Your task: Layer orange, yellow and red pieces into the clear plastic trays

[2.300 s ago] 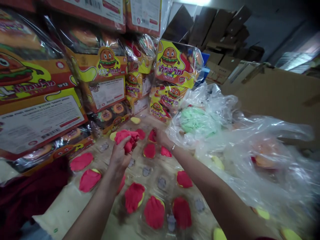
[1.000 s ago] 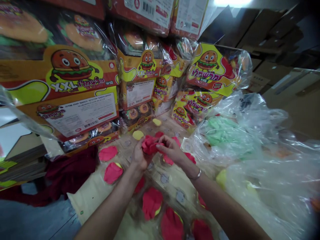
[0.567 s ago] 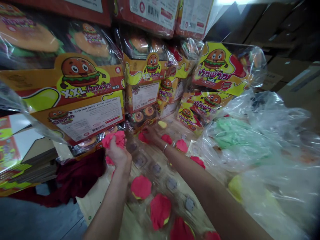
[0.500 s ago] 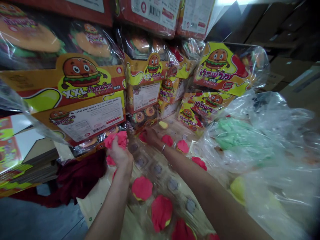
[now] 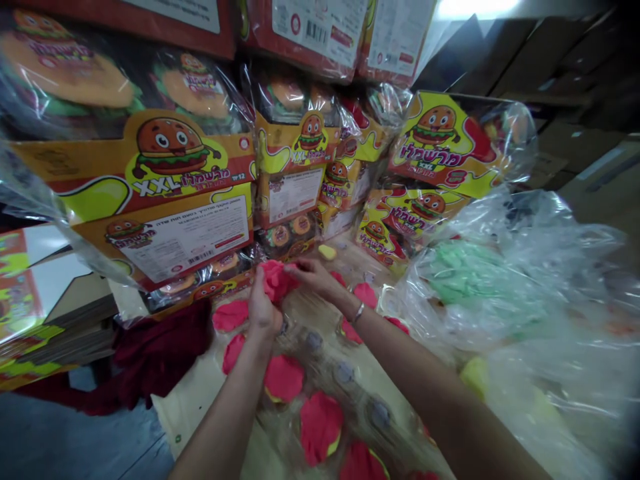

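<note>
My left hand (image 5: 265, 307) is closed around a bunch of soft red candy slices (image 5: 276, 279). At the bunch's right side my right hand (image 5: 313, 275), with a band at the wrist, pinches the edge of a red slice. Below both hands lies a clear plastic tray (image 5: 327, 347) with rows of round cups. Some cups hold a red slice (image 5: 284, 378) on top of a yellow piece; a row between my forearms shows bare greyish bottoms. Another red slice (image 5: 321, 427) sits closer to me, its yellow underside peeking out at the edge.
Wrapped burger-candy boxes (image 5: 190, 193) are stacked along the back. On the right lies a clear plastic bag (image 5: 525, 300) with green pieces (image 5: 465, 277). A yellow piece (image 5: 327, 252) rests near the boxes. Dark red cloth (image 5: 165, 353) and flat cartons (image 5: 55, 333) are at left.
My left hand has moved right with the red bunch. My right hand has come back from the tray's far end to meet it. Another red slice now shows under my right wrist.
</note>
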The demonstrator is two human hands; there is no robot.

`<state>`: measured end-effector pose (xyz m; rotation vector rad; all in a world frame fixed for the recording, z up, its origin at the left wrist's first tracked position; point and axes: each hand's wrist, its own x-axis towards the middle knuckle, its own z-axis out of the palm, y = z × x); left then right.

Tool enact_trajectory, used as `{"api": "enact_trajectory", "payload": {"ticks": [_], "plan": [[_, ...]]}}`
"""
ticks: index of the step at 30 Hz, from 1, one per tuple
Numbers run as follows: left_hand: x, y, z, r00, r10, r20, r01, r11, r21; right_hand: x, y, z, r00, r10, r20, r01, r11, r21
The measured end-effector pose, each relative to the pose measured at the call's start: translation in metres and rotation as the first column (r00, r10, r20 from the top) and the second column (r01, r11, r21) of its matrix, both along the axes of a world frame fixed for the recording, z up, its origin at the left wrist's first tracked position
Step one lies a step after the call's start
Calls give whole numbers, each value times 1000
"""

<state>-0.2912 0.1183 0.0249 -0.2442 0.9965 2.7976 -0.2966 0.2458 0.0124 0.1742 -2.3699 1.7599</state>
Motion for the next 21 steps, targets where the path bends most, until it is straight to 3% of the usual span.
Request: {"api": "enact_trajectory", "payload": {"ticks": [5, 10, 12, 14, 16, 19, 21], "plan": [[3, 6, -6, 998, 0, 68, 2, 1000, -28, 25, 3, -1, 994, -103, -34, 97, 985, -142], [4, 3, -6, 974, -201, 106, 203, 979, -4, 31, 11, -12, 926, -58, 373, 251, 833, -493], [5, 3, -7, 967, -225, 123, 229, 973, -16, 35, 16, -10, 934, 9, 357, 192, 831, -522], [7, 4, -9, 968, -203, 149, 217, 973, -79, 42, 21, -6, 978, 73, 197, 27, 887, -461], [10, 7, -11, 968, -190, 165, 216, 963, -160, 49, 25, -1, 995, 90, 51, -71, 952, -297], [14, 10, -13, 964, -224, 141, 253, 936, -245, 54, 27, -2, 1000, 11, -7, -11, 998, -64], [16, 11, -13, 965, -227, 127, 254, 932, -260, 55, 28, -6, 997, -67, 34, 69, 996, -60]]}}
